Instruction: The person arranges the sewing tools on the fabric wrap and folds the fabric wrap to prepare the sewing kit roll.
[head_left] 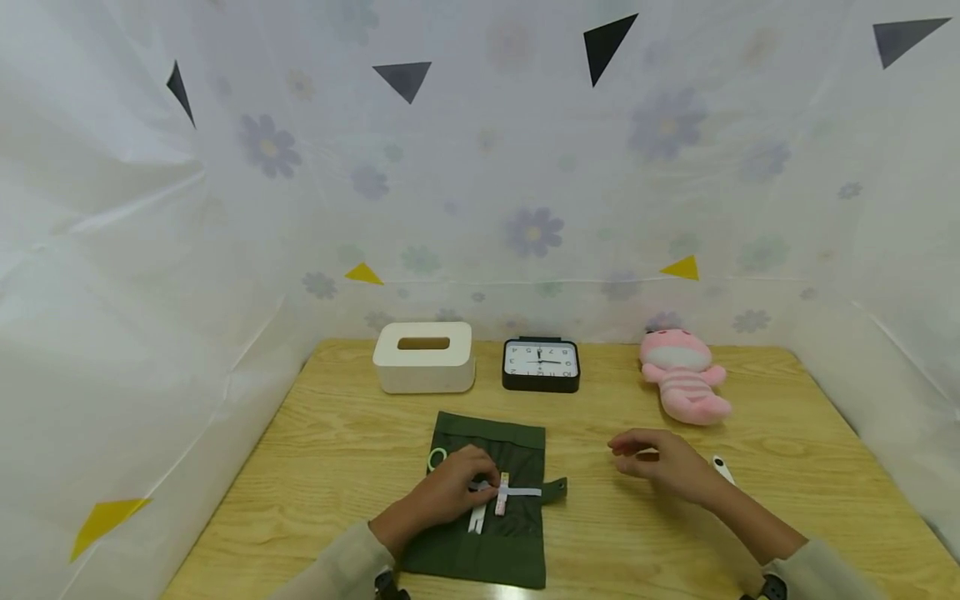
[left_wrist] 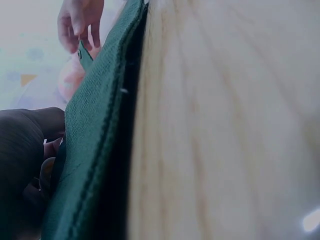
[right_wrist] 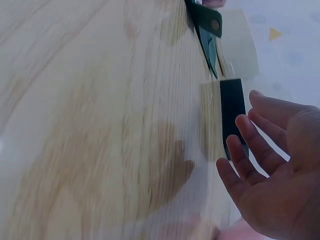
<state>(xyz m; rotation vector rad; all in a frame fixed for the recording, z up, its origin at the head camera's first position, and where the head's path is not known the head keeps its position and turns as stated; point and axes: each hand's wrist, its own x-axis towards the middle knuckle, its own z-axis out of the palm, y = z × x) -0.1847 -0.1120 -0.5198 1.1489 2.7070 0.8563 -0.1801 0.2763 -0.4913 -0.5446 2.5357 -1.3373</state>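
A dark green fabric tool roll (head_left: 510,550) lies spread on the table. My left hand (head_left: 450,487) rests over its middle, thumb and forefinger pinching at the white elastic band (head_left: 525,492) beside a small pink-and-yellow strip (head_left: 502,504) tucked under it. Below those fingers a white forked tool (head_left: 477,522) shows. A pale green ring handle (head_left: 437,457) pokes out past the left hand. In the left wrist view the roll's edge (left_wrist: 100,115) partly hides the curled fingers. My right hand (head_left: 667,467) hovers right of the roll, holding nothing, its fingers loosely bent and spread in the right wrist view.
Along the back of the wooden table (head_left: 315,433) stand a white tissue box (head_left: 424,371), a black-framed clock (head_left: 541,365) and a pink plush toy (head_left: 684,379). A white handle-like piece (head_left: 722,468) lies behind the right forearm. The roll's snap tab (head_left: 554,490) sticks out rightward.
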